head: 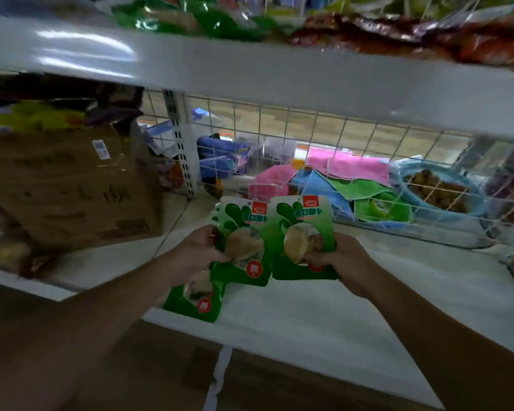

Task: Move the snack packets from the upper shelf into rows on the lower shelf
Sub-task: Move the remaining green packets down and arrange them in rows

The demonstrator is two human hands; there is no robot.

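Note:
My left hand [195, 252] grips a green snack packet [244, 229] with a round clear window, held upright over the white lower shelf [324, 315]. A second green packet [195, 298] hangs below that hand; it looks held in the same grip. Right beside them, my right hand [343, 258] grips another green packet [304, 223] by its lower right corner. The two upright packets touch side by side. More green packets [190, 16] and dark red packets [428, 31] lie on the upper shelf [250, 69].
A brown cardboard box [72, 185] stands on the lower shelf at the left. Behind the shelf a wire mesh back [324, 137] shows coloured cloths and a blue bowl on the far side. Another cardboard box [279, 387] sits below the shelf's front edge.

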